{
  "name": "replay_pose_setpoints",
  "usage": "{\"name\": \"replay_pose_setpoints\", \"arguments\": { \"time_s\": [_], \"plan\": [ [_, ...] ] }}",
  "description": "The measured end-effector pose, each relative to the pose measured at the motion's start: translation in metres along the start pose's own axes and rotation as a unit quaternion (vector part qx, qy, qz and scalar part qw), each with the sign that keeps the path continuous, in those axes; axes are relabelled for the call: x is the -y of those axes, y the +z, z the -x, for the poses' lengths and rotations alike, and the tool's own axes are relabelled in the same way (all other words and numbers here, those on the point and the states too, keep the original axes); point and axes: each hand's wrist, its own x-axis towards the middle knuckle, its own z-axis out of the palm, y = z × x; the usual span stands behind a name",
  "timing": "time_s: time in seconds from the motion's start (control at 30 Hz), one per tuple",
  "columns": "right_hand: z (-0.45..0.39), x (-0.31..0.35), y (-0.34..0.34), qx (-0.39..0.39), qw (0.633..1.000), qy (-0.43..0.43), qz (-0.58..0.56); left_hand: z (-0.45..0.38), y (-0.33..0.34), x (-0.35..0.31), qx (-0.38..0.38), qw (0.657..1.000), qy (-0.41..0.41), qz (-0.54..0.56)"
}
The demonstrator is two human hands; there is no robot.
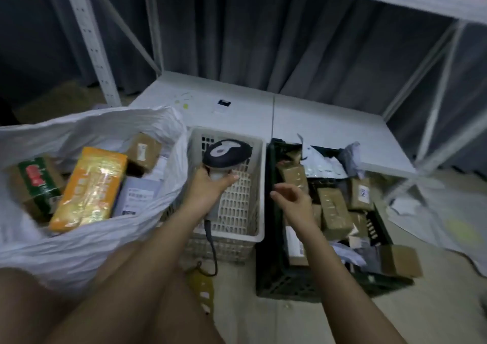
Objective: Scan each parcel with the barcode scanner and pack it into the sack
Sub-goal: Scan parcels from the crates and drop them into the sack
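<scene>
Left of our grip the white sack (87, 241) holds packed parcels. Our left hand (210, 183) grips the barcode scanner (226, 154); our right hand (292, 198), loosely spread and empty, reaches over the black crate (274, 278), where we judge the next parcel (334, 212) needs picking.

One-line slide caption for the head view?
Left hand holds scanner; right hand reaches over parcel crate.

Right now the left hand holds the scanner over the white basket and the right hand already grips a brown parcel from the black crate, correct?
Not quite. The head view shows the right hand empty, fingers loose above the black crate, gripping no brown parcel. The left hand does hold the scanner over the white basket.
</scene>
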Motion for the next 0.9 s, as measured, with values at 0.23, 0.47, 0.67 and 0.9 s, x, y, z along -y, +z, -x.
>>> {"name": "replay_pose_setpoints", "arguments": {
  "time_s": [0.23,0.47,0.67,0.9],
  "plan": [
    [-0.002,-0.08,-0.078,-0.103,0.987,0.05,0.109,0.016,0.069,0.052,0.06,0.995,-0.071,-0.023],
    [-0.043,-0.11,-0.106,-0.119,0.934,0.165,0.293,0.01,0.081,0.069,0.069,0.992,-0.085,-0.059],
    [-0.062,-0.134,-0.108,-0.108,0.928,0.202,0.294,0.004,0.079,0.074,0.073,0.992,-0.091,-0.053],
    [-0.04,-0.097,-0.109,-0.295,0.92,0.033,0.257,0.003,0.082,0.084,0.055,0.993,-0.106,-0.018]
  ]
}}
